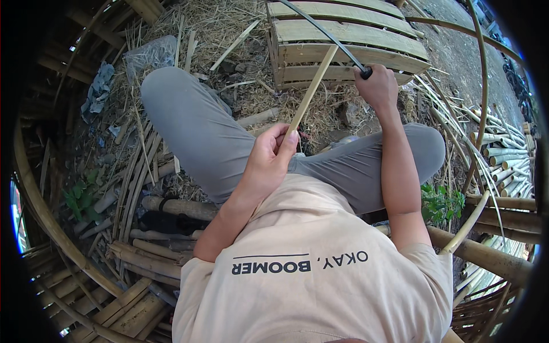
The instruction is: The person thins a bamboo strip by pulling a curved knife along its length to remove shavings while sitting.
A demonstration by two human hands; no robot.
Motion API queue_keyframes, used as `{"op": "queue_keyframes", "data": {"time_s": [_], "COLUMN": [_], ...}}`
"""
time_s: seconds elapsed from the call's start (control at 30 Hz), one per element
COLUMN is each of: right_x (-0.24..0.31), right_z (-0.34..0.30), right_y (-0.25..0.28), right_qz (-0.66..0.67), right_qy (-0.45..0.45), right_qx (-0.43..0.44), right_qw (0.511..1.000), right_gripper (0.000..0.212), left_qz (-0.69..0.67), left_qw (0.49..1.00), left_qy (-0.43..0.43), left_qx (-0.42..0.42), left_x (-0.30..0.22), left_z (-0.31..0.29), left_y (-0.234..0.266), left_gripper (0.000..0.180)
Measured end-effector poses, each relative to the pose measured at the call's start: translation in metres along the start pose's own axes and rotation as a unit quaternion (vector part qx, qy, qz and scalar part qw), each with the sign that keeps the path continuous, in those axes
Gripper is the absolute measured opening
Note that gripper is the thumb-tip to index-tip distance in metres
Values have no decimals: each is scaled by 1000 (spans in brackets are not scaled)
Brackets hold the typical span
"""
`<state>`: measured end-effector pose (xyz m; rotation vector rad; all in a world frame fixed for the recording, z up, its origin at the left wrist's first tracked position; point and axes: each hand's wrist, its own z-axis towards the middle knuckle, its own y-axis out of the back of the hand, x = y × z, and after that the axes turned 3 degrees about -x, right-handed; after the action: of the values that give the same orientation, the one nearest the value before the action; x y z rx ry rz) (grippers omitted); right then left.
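My left hand [270,153] is closed around the lower end of a pale split bamboo strip [311,90], which slants up and to the right from my lap. In my closed right hand [377,88] is the black handle of a long-bladed knife [321,28]. Its dark, narrow blade runs up and to the left, past the top edge of the view. The strip's upper end lies close to the blade; whether they touch I cannot tell. Behind both stands a slatted wooden crate [354,34], just beyond my right hand.
Shavings and straw [211,28] cover the ground ahead, with a loose strip [235,44] on it. Clear plastic [151,54] lies at the far left. Bamboo poles [183,207] lie left; cut bamboo [509,157] is stacked right. A curved bamboo pole [481,74] rises at right.
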<state>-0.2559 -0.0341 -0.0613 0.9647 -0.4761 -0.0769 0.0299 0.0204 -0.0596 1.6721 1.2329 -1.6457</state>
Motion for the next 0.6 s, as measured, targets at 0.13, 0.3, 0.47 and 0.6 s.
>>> {"op": "queue_keyframes", "data": {"time_s": [0.13, 0.3, 0.47, 0.6], "right_x": [12, 53, 69, 72], "right_z": [-10, -32, -58, -62], "right_y": [3, 22, 1, -3], "right_qz": [81, 121, 137, 111], "right_qy": [41, 24, 156, 154], "right_qx": [12, 161, 130, 185], "right_qw": [996, 979, 969, 964], "right_gripper": [34, 26, 26, 21], "left_qz": [2, -12, -26, -27], "left_qw": [1000, 999, 998, 998], "left_qy": [7, 30, 47, 51], "left_qx": [-20, -41, -39, -35], "left_x": [7, 11, 8, 8], "left_z": [15, 24, 26, 25], "left_y": [13, 26, 21, 18], "left_gripper": [16, 16, 16, 20]}}
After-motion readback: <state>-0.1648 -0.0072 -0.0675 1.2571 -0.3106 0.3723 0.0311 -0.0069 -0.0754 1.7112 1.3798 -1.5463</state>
